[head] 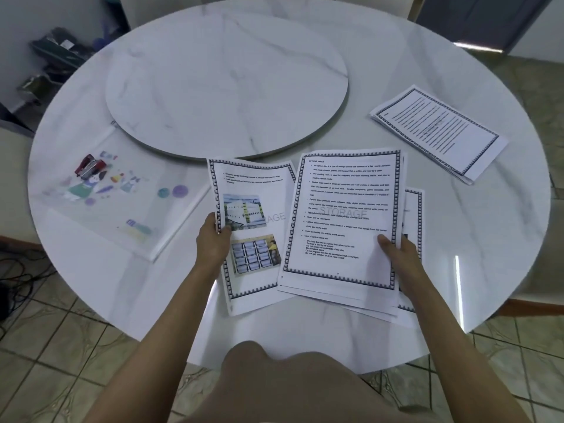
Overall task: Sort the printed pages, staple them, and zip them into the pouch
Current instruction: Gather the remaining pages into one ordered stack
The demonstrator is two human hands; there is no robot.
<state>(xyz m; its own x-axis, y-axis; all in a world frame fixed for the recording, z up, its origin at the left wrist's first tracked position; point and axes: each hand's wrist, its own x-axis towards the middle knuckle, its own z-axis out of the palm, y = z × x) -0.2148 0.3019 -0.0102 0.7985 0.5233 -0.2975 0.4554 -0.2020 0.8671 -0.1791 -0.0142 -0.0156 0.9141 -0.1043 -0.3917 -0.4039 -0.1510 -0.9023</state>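
My left hand (213, 239) grips the left edge of a single printed page with two pictures (256, 227), held just above the table. A stack of bordered text pages (345, 221) is pinched at its right edge by my right hand (399, 251); the stack overlaps the picture page's right side. A second pile of printed pages (439, 132) lies apart at the right of the table. The clear zip pouch (116, 196) with cartoon prints lies flat at the left, and a red stapler (90, 168) rests on its far left corner.
The round white marble table (274, 331) carries a raised turntable disc (225, 87) in its middle. Chairs stand around the rim. Cables (15, 276) lie on the tiled floor at the left, and clutter sits in the far left corner.
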